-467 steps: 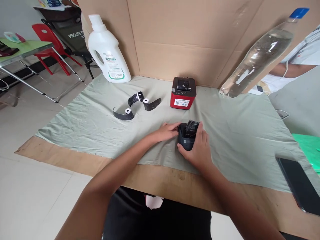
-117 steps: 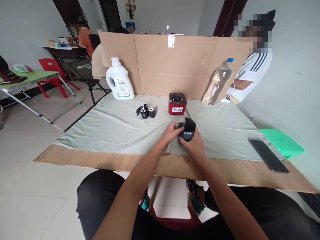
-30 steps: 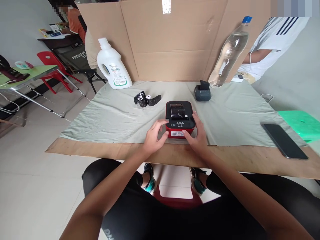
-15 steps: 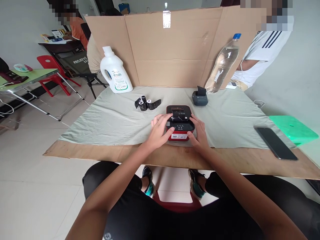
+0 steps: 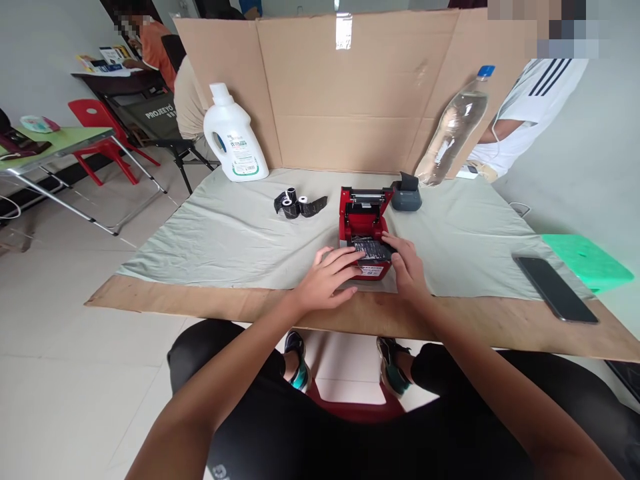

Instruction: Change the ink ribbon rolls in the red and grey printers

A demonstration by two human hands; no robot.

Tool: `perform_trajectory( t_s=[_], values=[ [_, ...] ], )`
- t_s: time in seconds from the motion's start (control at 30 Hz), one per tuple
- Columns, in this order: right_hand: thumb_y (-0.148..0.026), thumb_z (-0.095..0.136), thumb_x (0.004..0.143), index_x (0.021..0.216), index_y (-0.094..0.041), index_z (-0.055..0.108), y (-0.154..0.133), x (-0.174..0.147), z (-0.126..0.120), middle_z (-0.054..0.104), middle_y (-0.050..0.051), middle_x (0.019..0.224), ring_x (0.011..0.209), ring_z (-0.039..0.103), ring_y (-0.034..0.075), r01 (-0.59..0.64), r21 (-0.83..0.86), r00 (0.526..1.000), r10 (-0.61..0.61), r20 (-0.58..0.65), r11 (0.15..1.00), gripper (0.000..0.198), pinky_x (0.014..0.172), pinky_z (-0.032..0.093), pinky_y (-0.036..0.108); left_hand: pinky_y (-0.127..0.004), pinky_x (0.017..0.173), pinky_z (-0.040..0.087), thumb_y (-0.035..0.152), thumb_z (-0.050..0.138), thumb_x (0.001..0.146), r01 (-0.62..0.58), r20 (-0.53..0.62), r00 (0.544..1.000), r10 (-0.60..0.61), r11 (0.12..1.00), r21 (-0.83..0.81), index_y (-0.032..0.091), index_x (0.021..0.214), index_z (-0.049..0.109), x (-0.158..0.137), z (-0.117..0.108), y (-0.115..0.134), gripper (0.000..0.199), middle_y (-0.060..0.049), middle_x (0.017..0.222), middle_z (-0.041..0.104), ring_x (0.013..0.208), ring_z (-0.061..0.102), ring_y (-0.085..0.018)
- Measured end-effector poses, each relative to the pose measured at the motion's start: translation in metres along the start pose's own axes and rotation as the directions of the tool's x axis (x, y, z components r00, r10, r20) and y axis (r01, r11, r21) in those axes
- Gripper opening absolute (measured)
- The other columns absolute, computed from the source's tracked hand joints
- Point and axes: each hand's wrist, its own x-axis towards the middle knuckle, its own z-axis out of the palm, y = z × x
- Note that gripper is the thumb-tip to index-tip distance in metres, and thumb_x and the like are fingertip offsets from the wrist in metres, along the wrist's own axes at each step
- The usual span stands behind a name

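A small red and black label printer (image 5: 350,223) stands on the cloth with its lid (image 5: 367,197) raised. A black printed label strip (image 5: 373,250) lies over its front part, above a white sticker on the front face. My left hand (image 5: 327,277) is open, palm down, its fingers spread and their tips over the left end of the strip and the printer's front. My right hand (image 5: 410,267) is closed around the printer's right front corner, forefinger at the side and thumb near the strip's right end. The printer's inside is partly hidden by the strip.
Several black label rolls (image 5: 291,203) lie left of the printer; a small dark device (image 5: 407,197) stands behind it. A white detergent bottle (image 5: 235,137) and a water bottle (image 5: 453,130) lean by the cardboard screen (image 5: 345,87). A phone (image 5: 555,288) lies right. People sit beyond.
The printer's lid has swung up and back, uncovering its red inside and the black strip. My left hand has come off the printer's side and spread its fingers over the front.
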Motion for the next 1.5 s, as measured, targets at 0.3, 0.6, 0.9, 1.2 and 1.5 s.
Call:
perform_trajectory(
  t_s=[0.3, 0.6, 0.9, 1.2, 1.5],
  values=[
    [-0.012, 0.053, 0.086, 0.101, -0.021, 0.079, -0.028, 0.131, 0.005, 0.079, 0.009, 0.117, 0.116, 0.068, 0.033, 0.018, -0.479, 0.638, 0.359, 0.681, 0.877, 0.031, 0.105, 0.043, 0.049, -0.054, 0.121, 0.028, 0.038, 0.053, 0.101, -0.04, -0.035, 0.999, 0.041, 0.999, 0.014, 0.021, 0.126, 0.065, -0.002, 0.005, -0.002, 0.033, -0.016, 0.158, 0.054, 0.148, 0.047, -0.033],
    [-0.013, 0.059, 0.081, 0.102, -0.019, 0.072, -0.035, 0.145, 0.013, 0.075, 0.011, 0.119, 0.11, 0.067, 0.032, 0.075, -0.604, 0.431, 0.52, 0.738, 0.794, 0.025, 0.094, 0.047, 0.042, -0.055, 0.122, 0.034, 0.034, 0.056, 0.101, -0.034, -0.032, 0.999, 0.034, 0.999, -0.005, 0.02, 0.127, 0.064, -0.01, -0.014, 0.0, 0.03, -0.016, 0.157, 0.055, 0.149, 0.047, -0.033],
    [-0.029, 0.058, 0.092, 0.121, -0.022, 0.065, -0.094, 0.101, -0.001, 0.072, 0.009, 0.119, 0.105, 0.067, 0.029, -0.044, -0.018, 0.866, 0.047, 0.498, 0.999, 0.03, 0.092, 0.054, 0.043, -0.033, 0.088, 0.058, 0.038, 0.065, 0.099, 0.218, -0.337, 0.848, -0.41, 0.848, -0.483, 0.023, 0.131, 0.06, -0.009, -0.046, -0.005, 0.036, -0.011, 0.133, 0.069, 0.106, 0.072, -0.021],
    [-0.035, 0.069, 0.092, 0.124, -0.024, 0.065, -0.124, 0.128, 0.076, 0.07, 0.005, 0.122, 0.102, 0.068, 0.024, -0.157, 0.384, 0.797, -0.113, 0.594, 0.91, 0.034, 0.088, 0.054, 0.036, -0.025, 0.057, 0.049, 0.073, 0.067, 0.088, 0.273, -0.351, 0.589, -0.728, 0.588, -0.762, 0.02, 0.103, 0.073, -0.005, -0.092, -0.041, 0.055, 0.001, 0.069, 0.063, 0.058, 0.057, -0.012],
    [-0.035, 0.074, 0.086, 0.109, -0.024, 0.067, -0.114, 0.15, 0.116, 0.065, 0.001, 0.088, 0.068, 0.057, 0.015, -0.33, 0.356, 0.778, 0.038, 0.627, 0.874, 0.026, 0.06, 0.046, 0.029, -0.032, 0.08, 0.061, 0.064, 0.078, 0.084, 0.302, -0.342, 0.643, -0.685, 0.638, -0.708, 0.02, 0.12, 0.067, -0.02, -0.103, -0.076, 0.058, -0.008, 0.104, 0.077, 0.091, 0.074, -0.02]
  ],
)
